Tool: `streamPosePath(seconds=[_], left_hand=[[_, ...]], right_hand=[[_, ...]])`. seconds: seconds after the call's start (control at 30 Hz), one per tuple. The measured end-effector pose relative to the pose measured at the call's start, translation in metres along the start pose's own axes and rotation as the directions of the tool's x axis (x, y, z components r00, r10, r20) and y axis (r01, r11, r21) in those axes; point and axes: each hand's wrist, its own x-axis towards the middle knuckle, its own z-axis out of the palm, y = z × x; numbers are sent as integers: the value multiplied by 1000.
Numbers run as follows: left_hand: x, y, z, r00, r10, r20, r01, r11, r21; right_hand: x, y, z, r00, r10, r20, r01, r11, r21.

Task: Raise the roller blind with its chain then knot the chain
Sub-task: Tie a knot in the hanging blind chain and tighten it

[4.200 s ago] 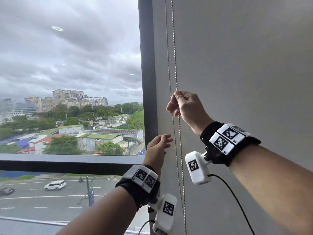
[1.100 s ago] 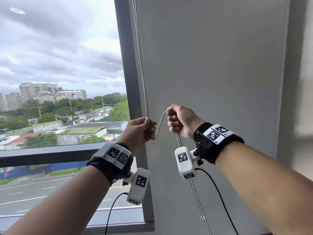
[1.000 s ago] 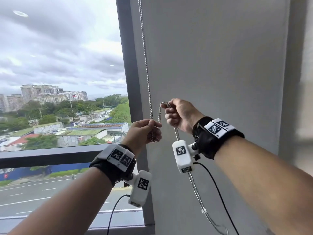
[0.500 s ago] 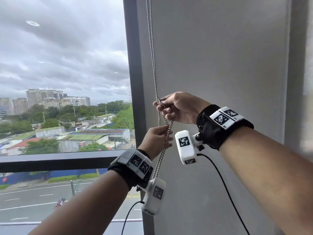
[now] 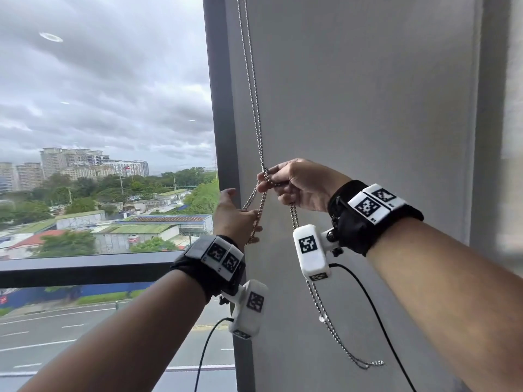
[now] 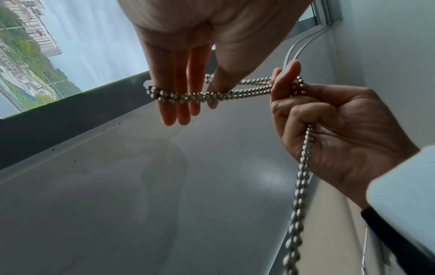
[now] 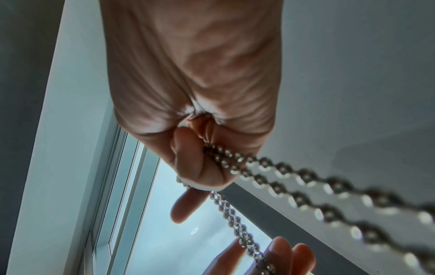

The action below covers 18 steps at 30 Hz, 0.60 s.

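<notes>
A metal bead chain [image 5: 256, 108] hangs doubled along the window frame. My right hand [image 5: 294, 185] grips both strands in a closed fist at chest height, and the strands run out of the fist [image 7: 200, 148] toward the camera. My left hand [image 5: 235, 216], just below and to the left, has its fingers held straight with a loop of chain [image 6: 179, 96] lying across them. The right hand [image 6: 329, 126] pinches that loop's other end. The slack bottom of the chain [image 5: 365, 363] dangles below my right wrist. No blind fabric shows over the glass.
A dark vertical window frame [image 5: 223, 137] stands just left of the chain, with a plain grey wall [image 5: 368, 108] behind and to the right. A dark horizontal rail [image 5: 85, 267] crosses the window. Black camera cables [image 5: 365, 295] hang under both wrists.
My left hand has uncurled from its grip on the chain to straight fingers with the loop draped over them. My right hand keeps its grip and has pulled the loop wider.
</notes>
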Motion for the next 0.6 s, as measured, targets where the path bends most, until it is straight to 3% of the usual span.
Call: streamPosePath(seconds=[0.1,0.2,0.27,0.3,0.37,0.4,0.47,0.6], left_hand=[[2,3,-2,999,-24,22,23,998,58],[9,4,-5,993,107,-54,-95,977,191],[7,8,-3,986,149,-80,-138,982,131],[6,10,-2,991,125,-58,-123,992,24],[0,16,3,994,27,105,2,964,-267],[-2,18,5,974,-6,225,91,925,-369],[-4,20,8,921,-24,388,205,879,-431],[-9,23,12,881,0,472,260,834,-486]], right_hand=[[-2,1,0,1000,-1,-4,1,1000,-13],[-4,1,-1,1000,-6,-31,5,1000,-28],[-6,1,-4,998,-12,-63,9,999,-41],[-6,2,-5,997,-16,-77,13,999,-45],[-7,4,-7,994,-28,-102,24,999,-41],[-7,6,-8,993,-36,-114,32,999,-36],[-6,8,-7,990,-48,-131,45,999,-24],[-3,13,-7,986,-72,-153,64,996,-55]])
